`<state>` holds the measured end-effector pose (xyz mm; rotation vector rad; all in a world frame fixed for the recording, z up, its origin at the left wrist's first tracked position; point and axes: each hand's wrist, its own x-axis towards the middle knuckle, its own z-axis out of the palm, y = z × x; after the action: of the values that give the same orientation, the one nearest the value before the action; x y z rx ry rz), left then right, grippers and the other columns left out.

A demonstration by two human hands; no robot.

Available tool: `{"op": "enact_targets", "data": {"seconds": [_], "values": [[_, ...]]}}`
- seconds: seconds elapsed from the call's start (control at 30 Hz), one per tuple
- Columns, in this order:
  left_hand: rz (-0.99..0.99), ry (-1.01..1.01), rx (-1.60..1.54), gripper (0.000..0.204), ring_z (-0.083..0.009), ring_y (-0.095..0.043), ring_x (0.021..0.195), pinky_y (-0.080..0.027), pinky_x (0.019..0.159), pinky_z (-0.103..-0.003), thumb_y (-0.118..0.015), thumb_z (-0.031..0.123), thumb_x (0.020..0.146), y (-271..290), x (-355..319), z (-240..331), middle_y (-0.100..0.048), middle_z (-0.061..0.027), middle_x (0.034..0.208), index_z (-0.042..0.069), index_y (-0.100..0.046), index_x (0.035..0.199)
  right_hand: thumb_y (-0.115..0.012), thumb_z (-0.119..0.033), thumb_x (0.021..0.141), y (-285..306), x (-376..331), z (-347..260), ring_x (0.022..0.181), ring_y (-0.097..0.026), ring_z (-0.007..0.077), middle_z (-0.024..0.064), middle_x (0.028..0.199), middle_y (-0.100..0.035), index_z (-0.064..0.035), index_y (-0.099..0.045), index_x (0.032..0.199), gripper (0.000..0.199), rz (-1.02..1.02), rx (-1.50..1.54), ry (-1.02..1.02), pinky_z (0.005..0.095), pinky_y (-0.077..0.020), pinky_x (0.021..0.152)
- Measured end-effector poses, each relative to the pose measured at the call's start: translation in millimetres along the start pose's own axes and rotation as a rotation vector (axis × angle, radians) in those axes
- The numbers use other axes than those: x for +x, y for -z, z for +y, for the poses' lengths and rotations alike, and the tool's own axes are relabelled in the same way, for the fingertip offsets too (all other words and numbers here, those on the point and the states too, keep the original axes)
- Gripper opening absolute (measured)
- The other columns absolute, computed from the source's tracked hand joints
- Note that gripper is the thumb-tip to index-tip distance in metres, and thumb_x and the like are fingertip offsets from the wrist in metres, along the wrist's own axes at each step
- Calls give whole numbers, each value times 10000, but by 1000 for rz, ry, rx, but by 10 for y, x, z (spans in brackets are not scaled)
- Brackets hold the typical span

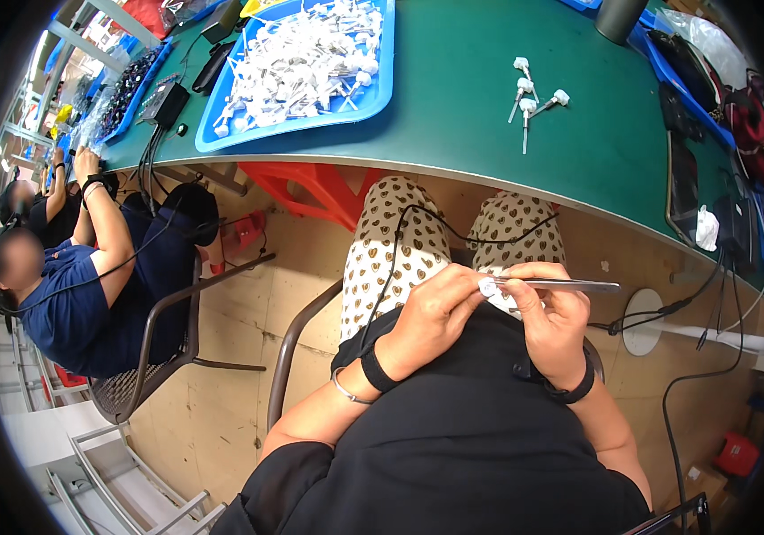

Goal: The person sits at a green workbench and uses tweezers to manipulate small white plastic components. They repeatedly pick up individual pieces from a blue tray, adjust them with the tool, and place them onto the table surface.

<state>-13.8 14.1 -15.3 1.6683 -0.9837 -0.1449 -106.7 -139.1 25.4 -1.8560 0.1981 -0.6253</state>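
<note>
With the left hand [435, 312] pinching the small white part [486, 287], the right hand [550, 312] should steady its gripped tweezers [569, 284] close together.

a green counter [453, 98] is set over a tan floor [239, 312]; metal-framed chairs [164, 348] and grey shelving [106, 481] are seen at left

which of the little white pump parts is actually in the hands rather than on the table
The small white part pinched in the left hand over the lap, with the right hand holding tweezers to it. The others lie on the green table.
</note>
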Motion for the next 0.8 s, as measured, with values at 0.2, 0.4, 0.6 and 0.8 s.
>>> {"op": "enact_targets", "data": {"seconds": [0.2,0.4,0.6,0.8], "values": [[-17,3,9,221,-285,-705,878,-569,752,-346,-725,-59,872,16,-8,1,-704,-135,1002,-6,-711,1085,-717,-54,959,-37,-9,6,728,-675,149,75,886,-724,14,-703,1003,82,-7,13,-11,275,-536,661],[-13,0,23,215,-277,-705,869,-568,740,-340,-724,-58,873,15,-13,11,-701,-126,1001,0,-712,1079,-718,-69,963,-39,-22,21,739,-682,146,78,890,-726,19,-698,1003,98,1,35,-37,273,-548,674],[-11,-6,35,198,-276,-704,868,-567,738,-340,-724,-56,872,8,-14,6,-698,-122,996,-1,-710,1063,-716,-65,965,-43,-27,10,761,-694,143,80,896,-729,21,-696,1007,97,7,61,-69,268,-556,690],[-16,3,34,200,-280,-703,867,-566,741,-344,-724,-64,864,6,-13,20,-696,-124,991,-4,-709,1053,-715,-56,964,-40,-17,-7,767,-697,144,79,901,-728,23,-692,1004,92,0,45,-67,270,-560,699]]}}
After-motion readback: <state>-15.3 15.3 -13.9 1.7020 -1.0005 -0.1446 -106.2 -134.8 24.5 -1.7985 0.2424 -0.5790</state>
